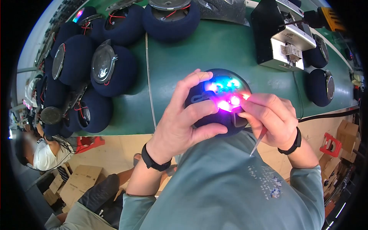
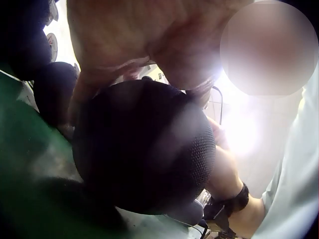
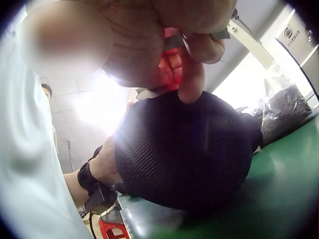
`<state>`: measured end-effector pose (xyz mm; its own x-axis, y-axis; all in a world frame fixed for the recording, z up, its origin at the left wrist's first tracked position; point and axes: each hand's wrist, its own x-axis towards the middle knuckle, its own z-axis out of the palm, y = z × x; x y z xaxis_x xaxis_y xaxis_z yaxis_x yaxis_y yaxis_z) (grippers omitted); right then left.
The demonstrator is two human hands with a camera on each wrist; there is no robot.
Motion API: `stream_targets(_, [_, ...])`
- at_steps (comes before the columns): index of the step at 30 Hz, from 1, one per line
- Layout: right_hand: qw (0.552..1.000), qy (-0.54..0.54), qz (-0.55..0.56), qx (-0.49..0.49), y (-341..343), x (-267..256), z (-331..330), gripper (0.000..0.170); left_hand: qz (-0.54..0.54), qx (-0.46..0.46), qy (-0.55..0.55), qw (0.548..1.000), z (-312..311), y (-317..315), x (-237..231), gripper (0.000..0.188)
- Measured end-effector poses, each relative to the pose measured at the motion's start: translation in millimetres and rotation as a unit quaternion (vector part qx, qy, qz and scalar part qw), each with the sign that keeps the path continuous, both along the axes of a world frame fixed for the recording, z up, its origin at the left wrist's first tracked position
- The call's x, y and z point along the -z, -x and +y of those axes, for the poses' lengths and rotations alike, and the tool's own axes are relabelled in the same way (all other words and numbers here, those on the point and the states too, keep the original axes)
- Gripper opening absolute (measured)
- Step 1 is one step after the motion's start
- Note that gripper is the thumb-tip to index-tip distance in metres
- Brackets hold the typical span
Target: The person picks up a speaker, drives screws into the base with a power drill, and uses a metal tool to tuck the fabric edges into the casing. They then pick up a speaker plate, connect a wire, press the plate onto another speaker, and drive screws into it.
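Round speaker (image 2: 144, 149) — we are holding it between our two hands, its lit face (image 1: 226, 92) facing up.
We are, it seems, doing fingertip work at the face's edge, just beside the right hand (image 1: 272, 117); the next move likely calls for keeping the speaker steady while that edge is being handled. Our left hand (image 1: 180, 120) is gripping the speaker, one finger reaching to the far rim and the thumb bracing the near side. Our right hand is pinching at the edge opposite — we cannot tell on what — while also holding a pointed tool (image 1: 259, 141) that is angling toward our shirt (image 1: 230, 184).
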<state>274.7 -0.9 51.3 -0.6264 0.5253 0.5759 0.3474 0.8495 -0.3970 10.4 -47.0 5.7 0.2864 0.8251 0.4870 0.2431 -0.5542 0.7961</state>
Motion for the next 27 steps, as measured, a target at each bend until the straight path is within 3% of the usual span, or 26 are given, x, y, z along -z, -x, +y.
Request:
stream_targets(6, [1.000, -0.005, -0.003, 0.000, -2, 2, 0, 0.035, -0.005, -0.028, 0.042, 0.999, -1, 0, -12, 0.053])
stream_targets(11, [1.000, -0.006, -0.010, -0.002, 1, 1, 1, 0.034, 0.097, -0.055, 0.025, 0.993, -8, -1, -25, 0.062])
stream_targets(17, [1.000, -0.003, -0.019, 0.004, 3, -3, 2, 0.030, 0.038, -0.145, 0.030, 0.988, -22, -10, -15, 0.062])
stream_targets(27, [1.000, 0.007, -0.008, 0.027, 7, -4, 6, 0.021, 0.020, -0.105, 0.036, 0.994, -17, -4, -16, 0.060])
